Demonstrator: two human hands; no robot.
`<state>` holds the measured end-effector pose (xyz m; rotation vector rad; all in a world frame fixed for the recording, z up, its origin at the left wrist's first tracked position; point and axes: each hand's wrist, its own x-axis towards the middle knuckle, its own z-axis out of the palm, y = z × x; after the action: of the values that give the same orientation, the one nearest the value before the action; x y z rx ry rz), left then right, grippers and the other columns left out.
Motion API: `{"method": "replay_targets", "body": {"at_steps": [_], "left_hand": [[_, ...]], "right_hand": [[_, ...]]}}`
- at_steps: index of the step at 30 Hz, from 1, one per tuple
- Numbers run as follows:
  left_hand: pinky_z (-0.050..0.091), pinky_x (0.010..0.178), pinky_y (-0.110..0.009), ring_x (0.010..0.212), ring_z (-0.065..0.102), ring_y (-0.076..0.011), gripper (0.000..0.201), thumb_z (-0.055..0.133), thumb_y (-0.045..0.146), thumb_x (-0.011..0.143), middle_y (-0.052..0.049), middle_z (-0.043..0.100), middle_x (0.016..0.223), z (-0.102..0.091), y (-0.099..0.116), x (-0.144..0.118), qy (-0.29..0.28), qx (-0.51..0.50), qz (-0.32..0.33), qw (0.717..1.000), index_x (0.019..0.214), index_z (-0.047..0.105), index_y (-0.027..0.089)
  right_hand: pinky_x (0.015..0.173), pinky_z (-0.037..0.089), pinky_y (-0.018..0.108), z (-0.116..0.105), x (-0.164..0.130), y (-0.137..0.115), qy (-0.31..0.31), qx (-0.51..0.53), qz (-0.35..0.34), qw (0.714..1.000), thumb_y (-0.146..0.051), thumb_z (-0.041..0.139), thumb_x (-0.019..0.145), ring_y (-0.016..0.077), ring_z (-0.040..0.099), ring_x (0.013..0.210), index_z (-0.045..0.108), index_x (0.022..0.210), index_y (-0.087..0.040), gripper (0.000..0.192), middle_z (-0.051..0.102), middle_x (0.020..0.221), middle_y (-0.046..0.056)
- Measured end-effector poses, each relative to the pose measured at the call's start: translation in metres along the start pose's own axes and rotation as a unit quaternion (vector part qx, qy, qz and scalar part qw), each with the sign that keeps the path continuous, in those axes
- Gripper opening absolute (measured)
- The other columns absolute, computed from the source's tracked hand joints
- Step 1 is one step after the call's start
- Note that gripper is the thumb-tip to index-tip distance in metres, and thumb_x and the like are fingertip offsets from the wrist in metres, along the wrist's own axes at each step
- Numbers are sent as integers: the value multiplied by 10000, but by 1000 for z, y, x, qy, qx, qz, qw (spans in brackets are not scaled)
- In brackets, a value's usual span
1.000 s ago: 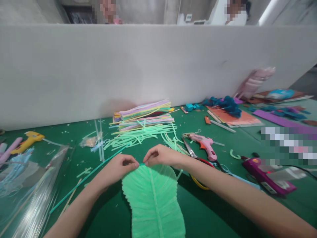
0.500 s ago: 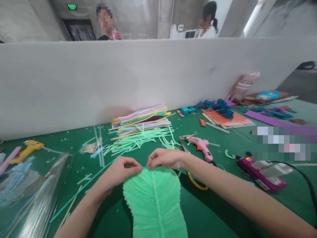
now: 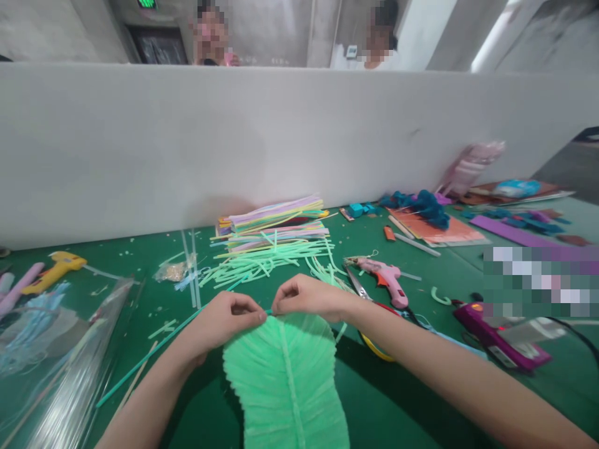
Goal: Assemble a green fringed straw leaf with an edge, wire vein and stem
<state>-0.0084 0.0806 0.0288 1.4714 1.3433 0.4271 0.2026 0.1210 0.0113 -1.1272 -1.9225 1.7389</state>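
Observation:
A light green leaf made of fuzzy pipe cleaners point(image 3: 290, 380), with a raised midrib, hangs below my hands and runs off the bottom of the view. At its top edge, left of the midrib, my left hand point(image 3: 234, 321) pinches with thumb and forefinger. Right beside it, my right hand point(image 3: 304, 298) pinches the top of the leaf near the midrib. A short bit of teal shows between the fingertips; the exact grip is hidden by the fingers. A long teal pipe cleaner point(image 3: 150, 362) lies slantwise on the table by my left forearm.
Bundles of pastel pipe cleaners point(image 3: 276, 240) lie behind my hands. To the right are scissors point(image 3: 358, 284), a pink glue gun point(image 3: 386, 277) and a magenta power strip point(image 3: 503, 337). A yellow glue gun point(image 3: 58, 271) lies left. A white partition point(image 3: 281, 137) stands behind, with two people beyond.
Both hands and the leaf have shifted slightly left relative to the table, still pinching at the top edge. The view has moved a little. Beyond the partition, one person's hand has risen to the face.

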Motion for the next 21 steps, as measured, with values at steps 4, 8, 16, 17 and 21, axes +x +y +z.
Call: {"method": "replay_targets", "body": {"at_steps": [4,8,16,17,21], "left_hand": [[374,624,-241,709,536,-166,293,668,455,717,-13,661,727,-2,5,-4,-3,2,3,1000,785,739,178],[361,608,-231,687,521,-150,349,648,507,734,-10,647,730,-2,5,-5,-4,-2,-4,1000,811,733,177],[332,564,-232,628,507,-141,301,617,435,756,7,628,686,2,3,-2,-13,42,45,998,906,719,194],[356,588,-237,662,535,-153,290,615,412,753,-5,658,734,3,4,-2,-17,40,46,998,910,720,192],[397,623,-250,705,578,-177,265,619,377,738,-24,692,758,3,6,-4,-10,33,37,999,870,730,176]], "right_hand": [[635,407,226,-4,-2,-5,-9,0,11,1000,-314,676,700,128,551,696,718,774,-154,182,676,752,9],[674,418,230,-8,-3,-7,-24,-22,0,999,-289,672,697,132,565,724,713,788,-153,169,680,768,6],[626,415,214,-9,-7,-13,-40,-168,-47,984,-263,631,710,143,600,706,723,808,-161,169,700,766,6],[619,411,210,-8,-9,-16,-34,-205,-63,976,-243,615,716,141,604,700,727,808,-167,164,702,762,4],[597,398,205,-6,-19,-29,-26,-290,-113,950,-191,563,747,129,602,663,739,838,-175,198,708,755,4]]}}
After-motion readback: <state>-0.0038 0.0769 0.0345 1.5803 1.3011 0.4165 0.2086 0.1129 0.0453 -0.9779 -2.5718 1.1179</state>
